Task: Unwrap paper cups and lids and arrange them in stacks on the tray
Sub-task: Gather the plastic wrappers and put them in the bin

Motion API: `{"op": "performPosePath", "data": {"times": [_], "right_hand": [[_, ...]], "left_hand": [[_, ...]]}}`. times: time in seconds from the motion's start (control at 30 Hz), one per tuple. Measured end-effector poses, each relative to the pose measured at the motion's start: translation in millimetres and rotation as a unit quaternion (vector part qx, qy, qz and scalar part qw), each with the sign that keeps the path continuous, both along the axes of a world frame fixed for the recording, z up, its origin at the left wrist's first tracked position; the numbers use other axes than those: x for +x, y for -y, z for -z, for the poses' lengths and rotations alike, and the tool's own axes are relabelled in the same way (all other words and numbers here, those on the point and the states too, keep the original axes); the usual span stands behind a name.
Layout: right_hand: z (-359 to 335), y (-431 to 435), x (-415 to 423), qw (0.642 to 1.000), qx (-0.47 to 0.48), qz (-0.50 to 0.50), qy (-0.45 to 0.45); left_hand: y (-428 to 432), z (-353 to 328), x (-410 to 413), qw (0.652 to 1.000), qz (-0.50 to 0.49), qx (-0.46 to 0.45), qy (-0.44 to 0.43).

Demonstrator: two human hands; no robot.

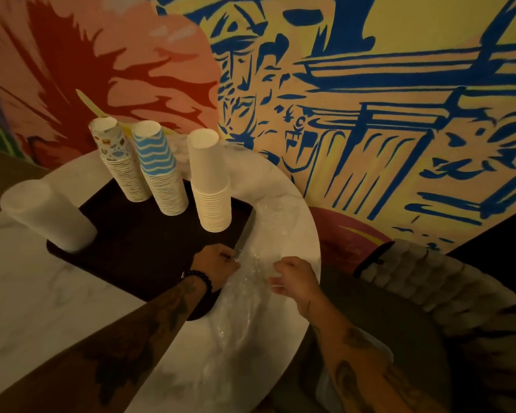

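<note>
From my remote seat I judge that the unwrapping step is near its end and the clearing of the packaging is now in hand. On the dark tray (137, 248) four stacks stand: a stack of patterned cups (122, 171) at the far side, a stack of blue wavy cups (164, 177) just beside it, a stack of plain white cups (210, 189) near the right edge of the tray, and a pale blurred stack (48, 216) at the left corner. I cannot tell if this last one is cups or lids, or if it has a wrap on it. The clear plastic wrap (245, 296) lies crumpled on the round white table (42, 308), just beside the right edge of the tray, between the two hands. The left hand (218, 260), with a bead bracelet (201, 280) on the wrist, has its fingers curled and seems to pinch the wrap at the tray edge. The right hand (294, 278) also has its fingers curled on the wrap, near the table rim. I think the next move calls for gathering the thin film together and lifting it away from the table. This should be done gently, because the tall white stack is near and a pull on the film could tip it.
</note>
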State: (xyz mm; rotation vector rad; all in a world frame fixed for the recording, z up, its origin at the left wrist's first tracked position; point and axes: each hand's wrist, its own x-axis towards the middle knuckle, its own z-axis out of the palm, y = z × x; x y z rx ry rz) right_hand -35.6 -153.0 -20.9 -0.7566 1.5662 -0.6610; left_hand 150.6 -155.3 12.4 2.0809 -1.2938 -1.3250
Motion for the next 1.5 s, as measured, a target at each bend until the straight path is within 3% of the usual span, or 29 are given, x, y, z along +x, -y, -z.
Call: {"op": "performPosePath", "data": {"times": [0.1, 0.3, 0.43, 0.57, 0.8, 0.93, 1.17, 1.3, 1.5], "right_hand": [[-3, 1, -4, 1.0, 0.004, -0.005, -0.002], [-18, 1, -8, 1.0, 0.03, 0.006, 0.007], [-29, 1, -9, 0.989, 0.048, 0.028, 0.139], [-46, -3, -9, 0.983, -0.001, -0.026, 0.181], [-86, -16, -2, 0.985, -0.104, -0.051, 0.126], [-113, -29, 7, 0.974, -0.131, -0.047, 0.177], [-161, -72, 39, 0.964, -0.17, -0.055, 0.197], [-181, -114, 69, 0.965, -0.18, -0.088, 0.172], [-209, -169, 137, 0.959, -0.246, -0.049, 0.134]], "left_hand": [[2, -6, -4, 0.999, 0.02, 0.0, -0.032], [-1, -35, -4, 0.979, -0.008, 0.019, -0.201], [-4, -51, 3, 0.962, -0.017, 0.019, -0.271], [-10, -64, 13, 0.959, -0.03, -0.001, -0.283], [-28, -82, 34, 0.959, -0.023, -0.011, -0.283], [-41, -105, 40, 0.942, -0.028, -0.014, -0.335], [-76, -142, 66, 0.932, -0.004, -0.091, -0.35], [-106, -165, 102, 0.928, 0.009, -0.133, -0.347], [-156, -204, 166, 0.92, 0.034, -0.2, -0.336]]}}
